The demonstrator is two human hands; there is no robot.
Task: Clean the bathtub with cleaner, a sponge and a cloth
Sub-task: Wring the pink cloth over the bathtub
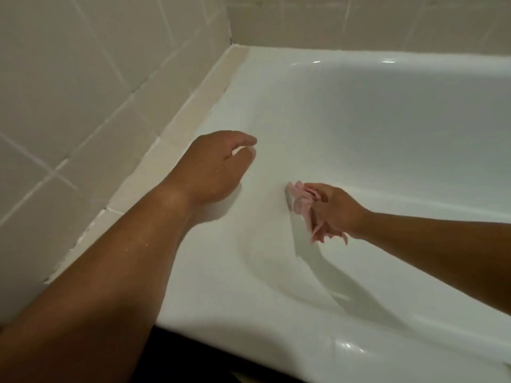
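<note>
Right hand (336, 210) grips the bunched cloth (302, 201) against the tub (387, 120) wall at centre; left hand (218, 167) (loosely curled, empty) lies up-left of it, nearer the tiled edge

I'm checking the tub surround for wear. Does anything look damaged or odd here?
Yes: the beige trim strip between tiled wall and bathtub has cracked joints and ragged white patches along its near end. Nothing else stands out.
</note>
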